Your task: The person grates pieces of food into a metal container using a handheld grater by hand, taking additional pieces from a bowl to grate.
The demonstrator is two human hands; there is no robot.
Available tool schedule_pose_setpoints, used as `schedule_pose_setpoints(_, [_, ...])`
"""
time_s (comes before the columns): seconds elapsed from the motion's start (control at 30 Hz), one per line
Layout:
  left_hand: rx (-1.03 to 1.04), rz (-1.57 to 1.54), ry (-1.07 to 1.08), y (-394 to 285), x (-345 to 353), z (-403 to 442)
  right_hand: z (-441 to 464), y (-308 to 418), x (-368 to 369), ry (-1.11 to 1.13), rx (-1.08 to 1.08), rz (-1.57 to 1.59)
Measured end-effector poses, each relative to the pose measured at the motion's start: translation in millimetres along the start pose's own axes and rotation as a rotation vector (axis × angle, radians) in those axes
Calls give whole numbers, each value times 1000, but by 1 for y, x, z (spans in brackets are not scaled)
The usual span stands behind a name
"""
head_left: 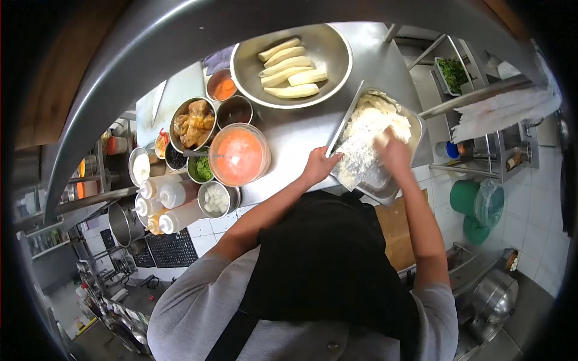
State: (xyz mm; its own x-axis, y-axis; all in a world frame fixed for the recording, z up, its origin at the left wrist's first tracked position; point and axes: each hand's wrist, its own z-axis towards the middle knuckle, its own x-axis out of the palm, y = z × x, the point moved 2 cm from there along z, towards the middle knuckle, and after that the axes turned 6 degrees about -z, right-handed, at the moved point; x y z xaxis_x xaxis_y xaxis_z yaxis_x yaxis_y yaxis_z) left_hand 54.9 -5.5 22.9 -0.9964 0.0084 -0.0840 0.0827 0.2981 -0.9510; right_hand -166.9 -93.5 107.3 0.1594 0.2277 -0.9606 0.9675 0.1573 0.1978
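A rectangular metal tray (416,139) lies at a slant on the steel counter, with white, floury food (367,129) spread in it. My left hand (320,165) is at the tray's left edge, its fingers wrapped over the rim beside the white food. Over the right part of the tray is my right hand (392,150), blurred, its fingers down at the food; what they hold, if anything, is hidden. Behind the tray stands a large steel bowl (241,66) holding several peeled, pale yellow pieces (291,91).
Left of my left hand stand a tub of orange-pink liquid (239,154), a bowl of meat pieces (194,124), a bowl of chopped white food (215,198) and squeeze bottles (171,195). A knife (158,99) lies further back. A steel bar (198,30) arches overhead.
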Motion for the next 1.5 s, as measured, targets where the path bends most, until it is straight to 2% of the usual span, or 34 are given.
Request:
schedule_pose_setpoints(0.13, [31,23,-12,-9,0,-1,1,-1,8,28,46,84])
schedule_pose_setpoints(0.2, [27,-6,-7,-13,-1,0,-52,32,17,-151,-430,-10])
schedule_pose_setpoints(0.27, [35,79,4,-21,-3,-3,-39,21,17,103,-278,71])
schedule_pose_setpoints(0.33, [43,-17,-5,-13,0,-3,-3,-9,0,-22,4,84])
schedule_pose_setpoints(0.4, [19,-1,0,-14,0,-2,8,-18,-12,-92,85,94])
schedule_pose_setpoints(0.47, [0,82,-4,-27,-3,0,-9,3,7,47,5,91])
schedule_pose_setpoints(0.5, [1,75,-4,-27,-4,2,-31,24,14,68,-162,38])
schedule_pose_setpoints(0.53, [-12,68,1,-23,-4,-3,-48,33,11,58,-365,131])
schedule_pose_setpoints(0.6, [-20,46,4,-14,-3,-2,-32,10,22,62,-134,68])
schedule_pose_setpoints(0.67, [42,39,-5,-1,1,1,8,-26,4,-40,108,103])
schedule_pose_setpoints(0.73, [-1,71,-4,-14,0,-8,8,-16,-7,-77,157,125])
schedule_pose_setpoints(0.8, [53,83,16,-18,-2,-2,-23,20,6,139,-85,-24])
schedule_pose_setpoints(0.83, [-12,106,41,-16,-5,-1,-46,32,13,-174,-497,10])
schedule_pose_setpoints(0.87, [-21,103,38,-14,-5,-2,-41,26,17,-165,-499,13])
schedule_pose_setpoints(0.93, [16,22,25,-12,-2,-2,-14,1,9,149,-75,8])
schedule_pose_setpoints(1.0, [16,34,34,-13,-4,-5,22,-27,-13,-117,67,56])
schedule_pose_setpoints(1.07, [43,45,49,-18,-5,1,11,-21,0,-97,46,3])
schedule_pose_setpoints(1.13, [89,98,52,-16,-11,9,-28,17,11,84,-258,-104])
schedule_pose_setpoints(1.17, [78,82,101,-16,-14,12,-46,24,15,-26,-475,60])
schedule_pose_setpoints(1.2, [74,82,101,-17,-16,19,-40,19,14,-22,-475,62])
schedule_pose_setpoints(1.27, [49,191,147,-16,-17,21,-17,-19,9,5,-14,64])
schedule_pose_setpoints(1.3, [28,182,152,-24,-16,19,-2,-35,-6,-99,80,118])
schedule_pose_setpoints(1.33, [40,187,160,-29,-15,19,-3,-35,-3,-113,88,120])
schedule_pose_setpoints(1.4, [32,163,119,-37,-14,18,-14,-20,11,-47,140,128])
schedule_pose_setpoints(1.47, [49,81,156,-4,-14,36,-48,17,30,-116,-294,222])
schedule_pose_setpoints(1.5, [55,1,186,-10,-15,38,-51,19,23,-94,-294,214])
